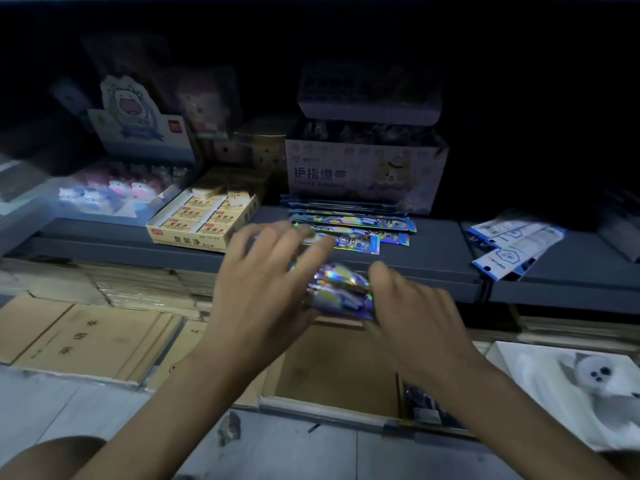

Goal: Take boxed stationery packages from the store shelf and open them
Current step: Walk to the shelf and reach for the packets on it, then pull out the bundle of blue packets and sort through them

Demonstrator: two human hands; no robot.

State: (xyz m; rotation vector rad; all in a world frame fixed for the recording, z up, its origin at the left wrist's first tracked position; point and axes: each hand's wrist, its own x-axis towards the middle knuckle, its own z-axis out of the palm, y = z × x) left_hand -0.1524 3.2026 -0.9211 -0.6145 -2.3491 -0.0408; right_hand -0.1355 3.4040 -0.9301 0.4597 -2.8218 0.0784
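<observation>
A bundle of shiny holographic packets [341, 292] is held between both hands in front of the grey shelf edge. My left hand [266, 289] grips its left end, with blurred, spread fingers lying over the top. Gripping the right end is my right hand [415, 308], thumb on top and fingers hidden underneath. More flat holographic packets [353, 225] lie fanned on the shelf just behind. An open purple display box [363, 171] with printed characters stands behind them.
A yellow box of erasers [204, 220] sits on the grey shelf [433, 258] at the left, next to a tray of small animal figures [107, 194]. White-blue packets [512, 247] lie at right. Below are brown notebooks [90, 341], an open cardboard box [339, 368] and a white plush toy [588, 379].
</observation>
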